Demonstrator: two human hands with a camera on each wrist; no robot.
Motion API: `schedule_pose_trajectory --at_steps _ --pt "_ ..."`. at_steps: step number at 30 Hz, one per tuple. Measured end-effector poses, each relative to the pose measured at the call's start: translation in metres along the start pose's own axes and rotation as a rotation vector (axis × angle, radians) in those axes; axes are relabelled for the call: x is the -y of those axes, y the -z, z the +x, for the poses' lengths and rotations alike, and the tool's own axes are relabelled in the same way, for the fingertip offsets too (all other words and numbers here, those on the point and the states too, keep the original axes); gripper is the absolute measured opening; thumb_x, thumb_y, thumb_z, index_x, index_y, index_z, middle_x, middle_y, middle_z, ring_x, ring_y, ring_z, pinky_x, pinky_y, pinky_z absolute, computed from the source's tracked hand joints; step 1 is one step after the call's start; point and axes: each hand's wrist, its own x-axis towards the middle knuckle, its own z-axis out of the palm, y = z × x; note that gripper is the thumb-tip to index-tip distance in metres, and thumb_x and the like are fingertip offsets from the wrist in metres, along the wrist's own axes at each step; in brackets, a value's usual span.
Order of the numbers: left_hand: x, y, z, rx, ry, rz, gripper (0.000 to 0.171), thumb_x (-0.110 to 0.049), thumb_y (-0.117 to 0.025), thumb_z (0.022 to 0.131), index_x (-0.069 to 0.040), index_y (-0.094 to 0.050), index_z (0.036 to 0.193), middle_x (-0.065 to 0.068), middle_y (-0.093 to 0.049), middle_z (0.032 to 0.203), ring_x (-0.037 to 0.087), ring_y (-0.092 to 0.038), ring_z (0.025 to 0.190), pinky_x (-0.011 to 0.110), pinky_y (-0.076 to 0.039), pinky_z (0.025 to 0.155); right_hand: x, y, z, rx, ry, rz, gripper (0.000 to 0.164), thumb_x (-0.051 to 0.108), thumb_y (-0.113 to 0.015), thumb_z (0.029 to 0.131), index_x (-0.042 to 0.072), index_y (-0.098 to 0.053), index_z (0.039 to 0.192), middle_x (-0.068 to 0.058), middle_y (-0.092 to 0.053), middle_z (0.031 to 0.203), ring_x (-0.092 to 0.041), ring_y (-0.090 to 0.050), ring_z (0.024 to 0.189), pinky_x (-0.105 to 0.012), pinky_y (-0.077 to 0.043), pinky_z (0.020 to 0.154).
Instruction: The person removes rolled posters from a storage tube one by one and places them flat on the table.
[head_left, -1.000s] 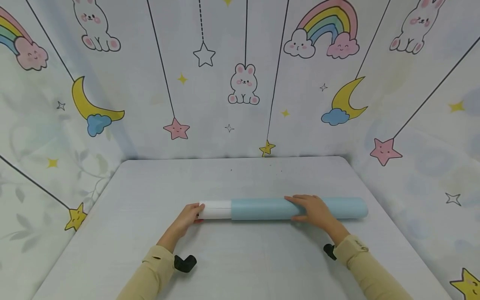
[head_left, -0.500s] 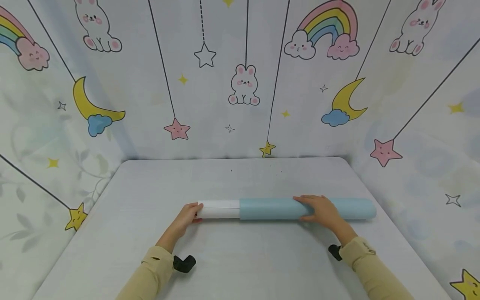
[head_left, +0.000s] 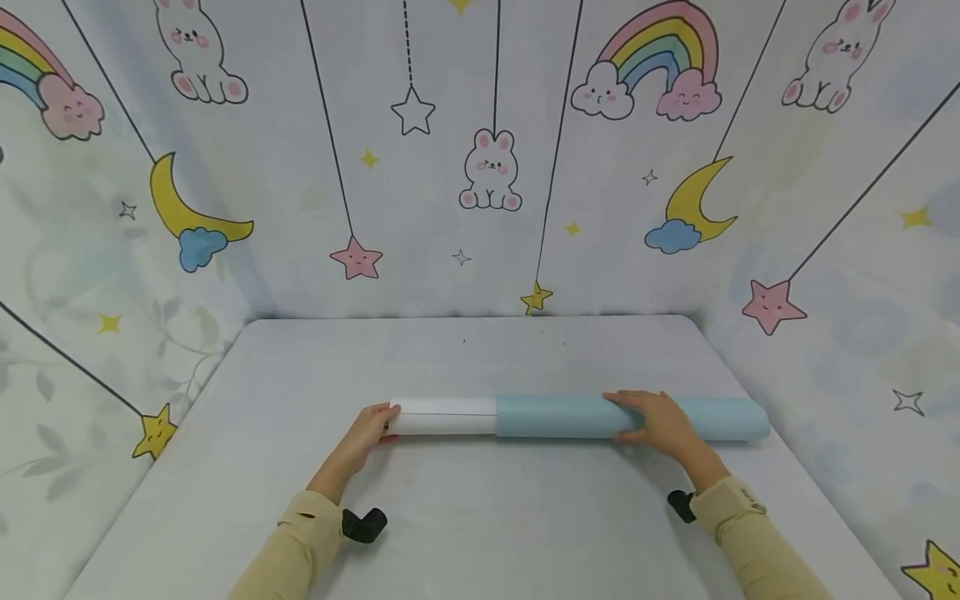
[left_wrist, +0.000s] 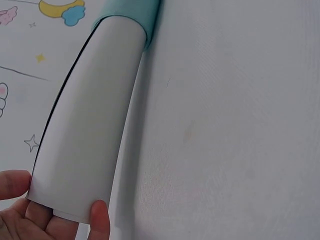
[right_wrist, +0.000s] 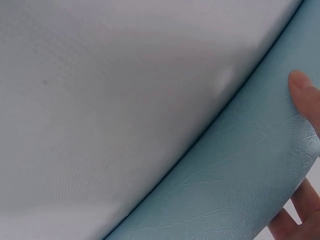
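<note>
Since the frame from a second ago, the right hand (head_left: 660,423) and the blue tube (head_left: 551,417) have shifted farther right, and more of the white roll (head_left: 442,423) shows. From my remote seat I see both lying along the white table (head_left: 480,517), the white roll running into the blue tube's left end. The left hand (head_left: 369,431) pinches the white roll's outer end with fingers curled close about it; the right hand spans wider, thumb on the near side and fingers over the far side, gripping the blue tube.

I judge the main risk to be at the right (the blue tube's end appears to reach the table's edge): a further push that way could leave it overhanging. If the left pinch loosens, the white roll might get dragged along or spring open at its dark seam (head_left: 442,414).

How much white roll sits inside the blue tube I can't tell. The right wrist view cuts off most of the right hand, and the white roll hides some left fingertips.
</note>
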Motion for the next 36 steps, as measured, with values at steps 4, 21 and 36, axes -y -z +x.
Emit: schedule_pose_trajectory --at_steps 4,21,36 --pt "0.0 0.002 0.001 -0.015 0.016 -0.01 0.046 -0.019 -0.039 0.098 0.014 -0.039 0.129 0.029 -0.045 0.125 0.036 -0.049 0.11 0.04 -0.048 0.086 -0.004 0.001 -0.001 -0.005 -0.009 0.023 0.07 0.022 -0.084 0.06 0.012 -0.058 0.124 -0.015 -0.058 0.121 -0.038 -0.051 0.112 -0.067 -0.023 0.093" --pt "-0.001 0.002 -0.002 -0.084 -0.057 0.286 0.048 -0.027 -0.039 0.097 0.011 -0.046 0.126 0.027 -0.049 0.123 0.034 -0.05 0.109 0.041 -0.047 0.084 -0.008 0.003 -0.002 0.04 -0.037 0.063 0.07 0.021 -0.083 0.062 0.013 -0.057 0.127 -0.014 -0.055 0.125 -0.036 -0.047 0.117 -0.067 -0.019 0.095" --pt "-0.016 -0.014 -0.003 -0.297 -0.398 0.996 0.074 -0.044 -0.055 0.087 -0.004 -0.026 0.143 0.022 -0.031 0.137 0.04 -0.026 0.126 0.066 -0.026 0.089 -0.005 0.004 -0.003 0.033 -0.027 0.043 0.07 0.02 -0.084 0.062 0.012 -0.057 0.126 -0.016 -0.055 0.124 -0.037 -0.048 0.116 -0.069 -0.02 0.093"
